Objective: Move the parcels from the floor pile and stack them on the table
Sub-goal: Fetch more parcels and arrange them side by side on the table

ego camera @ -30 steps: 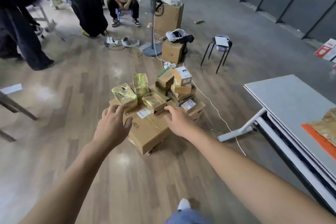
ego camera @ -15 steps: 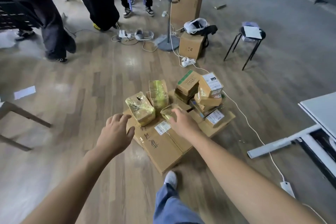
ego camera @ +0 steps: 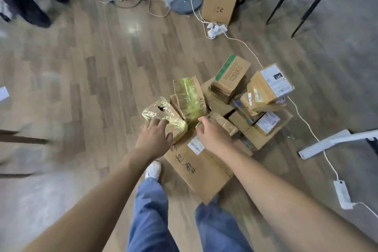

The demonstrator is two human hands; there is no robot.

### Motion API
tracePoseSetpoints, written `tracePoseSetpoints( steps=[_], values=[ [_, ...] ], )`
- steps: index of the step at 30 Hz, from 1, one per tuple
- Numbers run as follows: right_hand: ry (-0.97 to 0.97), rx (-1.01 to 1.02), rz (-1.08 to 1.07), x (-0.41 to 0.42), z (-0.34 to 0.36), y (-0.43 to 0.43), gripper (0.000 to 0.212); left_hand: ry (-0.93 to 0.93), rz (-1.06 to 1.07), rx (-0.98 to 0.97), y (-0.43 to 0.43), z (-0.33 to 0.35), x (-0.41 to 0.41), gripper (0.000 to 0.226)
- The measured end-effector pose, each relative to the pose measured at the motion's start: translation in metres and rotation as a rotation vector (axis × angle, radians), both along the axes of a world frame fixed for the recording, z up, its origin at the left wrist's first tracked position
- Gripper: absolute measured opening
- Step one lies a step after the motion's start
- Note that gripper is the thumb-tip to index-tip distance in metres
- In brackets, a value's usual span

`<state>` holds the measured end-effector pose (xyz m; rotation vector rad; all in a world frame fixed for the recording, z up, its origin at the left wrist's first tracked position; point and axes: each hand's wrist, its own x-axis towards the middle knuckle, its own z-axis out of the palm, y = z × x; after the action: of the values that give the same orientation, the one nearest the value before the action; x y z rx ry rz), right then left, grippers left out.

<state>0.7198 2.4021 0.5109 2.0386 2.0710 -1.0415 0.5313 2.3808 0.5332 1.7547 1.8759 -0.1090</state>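
Two hands are out over the floor pile [ego camera: 235, 108], and no parcel is lifted yet. Your left hand [ego camera: 154, 141] is spread wide, fingers straight, laid on the near end of the tape-wrapped parcel [ego camera: 163, 117] at the pile's 9 o'clock edge; nothing is closed in it. Your right hand [ego camera: 212, 135] bends its fingers over the near end of a small brown parcel [ego camera: 225, 124] at the pile's centre. Blur keeps me from telling whether it grips or only touches.

Both parcels lie loose on top and nearest you, so they look like the sensible first picks. The flat carton [ego camera: 196, 168] at 6 o'clock carries the rest, so I judge it should go last. Boxes at 2 o'clock sit tilted on one another and could slide if you jostle them.

As for writing, the flat carton bears black handwritten characters, partly under your left wrist, and a white shipping label [ego camera: 195, 145] too small to read. The green-banded box [ego camera: 233, 71] at 12 o'clock has printed rows I cannot make out. The white-labelled box [ego camera: 274, 82] at 2 o'clock is equally illegible. A lone carton [ego camera: 221, 4], farther off at 12 o'clock, shows what looks like a "2".

Of the table [ego camera: 335, 141] only a white foot shows, at 3 o'clock, well apart from the pile, with a white cable [ego camera: 302, 118] running between.
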Motion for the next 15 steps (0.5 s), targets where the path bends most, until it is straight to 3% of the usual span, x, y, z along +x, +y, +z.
tracePoseSetpoints(
  steps=[8,15],
  values=[
    [0.009,-0.226,-0.315,-0.073,-0.115,0.033,0.041,0.016,-0.182,-0.171,0.123,-0.123,-0.065,0.049],
    [0.092,-0.41,-0.634,-0.104,-0.19,0.045,0.051,0.032,-0.166,-0.324,0.172,-0.22,-0.103,0.046]
  ],
)
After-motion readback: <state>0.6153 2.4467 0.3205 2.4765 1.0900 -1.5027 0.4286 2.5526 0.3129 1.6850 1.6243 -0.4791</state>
